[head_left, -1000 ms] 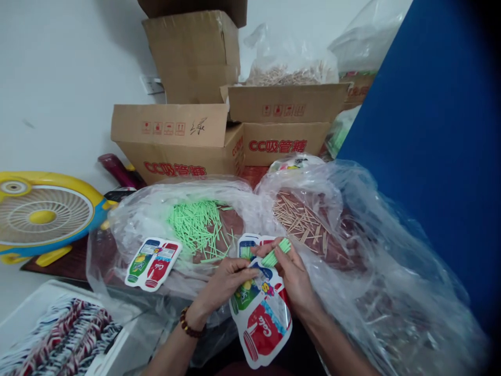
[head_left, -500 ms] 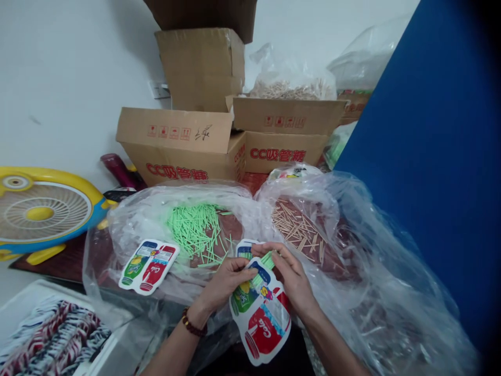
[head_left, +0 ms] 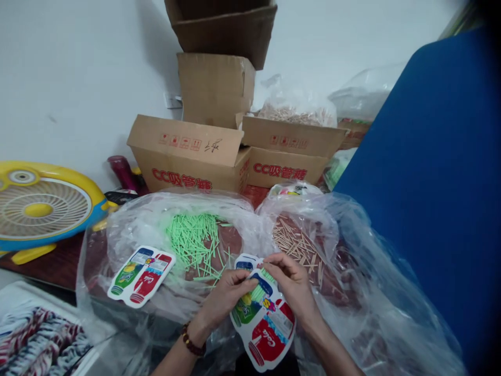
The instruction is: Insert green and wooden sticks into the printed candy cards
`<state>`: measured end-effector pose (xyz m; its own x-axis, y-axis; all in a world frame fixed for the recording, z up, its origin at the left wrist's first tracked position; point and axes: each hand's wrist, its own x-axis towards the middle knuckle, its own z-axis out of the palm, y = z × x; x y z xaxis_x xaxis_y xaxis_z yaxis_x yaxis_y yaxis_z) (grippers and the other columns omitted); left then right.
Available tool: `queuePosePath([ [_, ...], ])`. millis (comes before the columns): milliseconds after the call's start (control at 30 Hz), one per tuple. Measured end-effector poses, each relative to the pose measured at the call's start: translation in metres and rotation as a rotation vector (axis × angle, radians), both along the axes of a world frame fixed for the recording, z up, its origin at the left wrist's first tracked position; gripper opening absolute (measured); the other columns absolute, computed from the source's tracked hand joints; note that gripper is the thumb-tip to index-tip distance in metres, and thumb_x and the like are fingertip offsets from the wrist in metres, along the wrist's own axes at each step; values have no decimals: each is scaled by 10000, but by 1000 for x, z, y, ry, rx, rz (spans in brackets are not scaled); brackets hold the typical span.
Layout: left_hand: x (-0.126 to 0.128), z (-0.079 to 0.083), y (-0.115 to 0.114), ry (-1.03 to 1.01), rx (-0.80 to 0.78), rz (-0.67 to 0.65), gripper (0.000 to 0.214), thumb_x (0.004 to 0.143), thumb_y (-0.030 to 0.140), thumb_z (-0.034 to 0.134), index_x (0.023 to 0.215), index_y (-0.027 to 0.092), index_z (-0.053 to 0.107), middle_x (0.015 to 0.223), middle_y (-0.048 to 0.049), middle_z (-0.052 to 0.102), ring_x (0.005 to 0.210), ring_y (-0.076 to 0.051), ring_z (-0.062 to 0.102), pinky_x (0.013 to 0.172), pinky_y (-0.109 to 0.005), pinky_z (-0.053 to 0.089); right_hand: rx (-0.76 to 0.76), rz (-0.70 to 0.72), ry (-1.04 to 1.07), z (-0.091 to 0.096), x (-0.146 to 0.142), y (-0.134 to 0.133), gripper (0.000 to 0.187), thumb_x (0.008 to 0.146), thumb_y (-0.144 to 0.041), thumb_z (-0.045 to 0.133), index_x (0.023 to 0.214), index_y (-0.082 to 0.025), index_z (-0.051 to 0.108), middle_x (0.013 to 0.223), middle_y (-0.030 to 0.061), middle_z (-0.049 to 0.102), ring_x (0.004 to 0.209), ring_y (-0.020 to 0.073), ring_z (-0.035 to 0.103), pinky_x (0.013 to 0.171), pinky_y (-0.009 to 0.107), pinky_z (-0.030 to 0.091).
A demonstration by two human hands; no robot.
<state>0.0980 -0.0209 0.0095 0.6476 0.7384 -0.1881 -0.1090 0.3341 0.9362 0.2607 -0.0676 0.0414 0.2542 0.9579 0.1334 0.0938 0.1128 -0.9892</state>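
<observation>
My left hand (head_left: 229, 295), a beaded bracelet at its wrist, is closed on the upper left edge of a bottle-shaped packet (head_left: 270, 334) printed with a green bottle and a red cola bottle. At the packet's top, the bent fingers of my right hand (head_left: 293, 284) pinch thin green sticks (head_left: 268, 275), which show partly through its clear window. Another packet (head_left: 243, 261) peeks out behind the held one. Just beyond my hands lie a pile of green sticks (head_left: 193, 240) and a pile of light brown sticks (head_left: 295, 237), both on clear plastic.
A similar packet (head_left: 141, 277) lies on the plastic sheeting at left. Behind stand open cardboard boxes (head_left: 183, 156). A yellow fan (head_left: 50, 209) is on the far left, above a white bin (head_left: 97, 355) of packed packets. A blue panel (head_left: 422, 156) borders the right.
The green sticks have gone lower into the packet, and my right fingers have moved closer to its top edge. The whole view has shifted slightly.
</observation>
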Motion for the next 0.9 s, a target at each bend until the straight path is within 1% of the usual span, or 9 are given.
queuePosePath([
  [100,1,0,2,-15,11,21,377,701,485,734,817,126,720,687,-21,652,596,-125,548,578,-223,422,97,165,-236,10,6,3,168,893,-302,572,866,-210,710,935,34,684,890,168,614,822,276,450],
  [167,1,0,4,-21,18,35,372,699,483,737,801,126,719,675,-17,646,589,-123,542,569,-220,416,139,254,-312,18,10,3,204,922,-283,524,940,-227,720,1034,42,683,983,175,612,896,289,439],
  [267,-1,0,7,-36,34,76,336,735,462,715,754,127,711,649,-9,632,572,-113,523,558,-214,406,138,278,-353,24,17,0,234,943,-284,488,1008,-242,710,1084,43,677,1015,170,614,911,288,445],
  [400,0,-2,8,-89,44,128,276,781,404,692,778,129,718,647,-4,631,566,-103,515,558,-208,404,110,332,-421,23,21,-5,234,937,-305,500,1040,-237,699,1136,55,664,1070,181,599,948,297,434],
  [467,3,-4,6,-116,25,127,257,789,386,689,796,131,719,673,-9,650,577,-105,534,569,-209,416,90,330,-401,21,23,-6,232,930,-323,509,1042,-234,691,1111,53,674,1047,184,609,929,297,447],
  [567,6,-4,4,-157,-11,156,228,794,368,690,793,141,711,699,-9,673,594,-110,565,581,-208,435,8,259,-393,17,26,-5,213,893,-339,562,1022,-221,684,1009,39,697,918,185,640,822,283,484],
  [667,7,-1,4,-204,-38,190,213,790,357,698,821,146,710,704,-9,683,603,-114,590,588,-210,453,-107,302,-436,14,28,-3,198,875,-329,571,989,-210,682,869,17,703,768,176,641,681,261,490],
  [767,6,4,5,-235,-80,120,242,739,312,751,911,146,711,758,-29,709,645,-137,630,633,-238,488,-135,325,-481,16,30,0,202,873,-324,560,999,-220,679,828,5,695,722,169,630,639,250,480],
  [900,5,9,3,-193,-97,48,259,681,259,798,889,128,717,797,-52,729,653,-144,647,642,-246,501,-116,340,-541,24,35,4,260,854,-302,583,1098,-241,645,857,5,694,743,172,630,665,258,477],
])
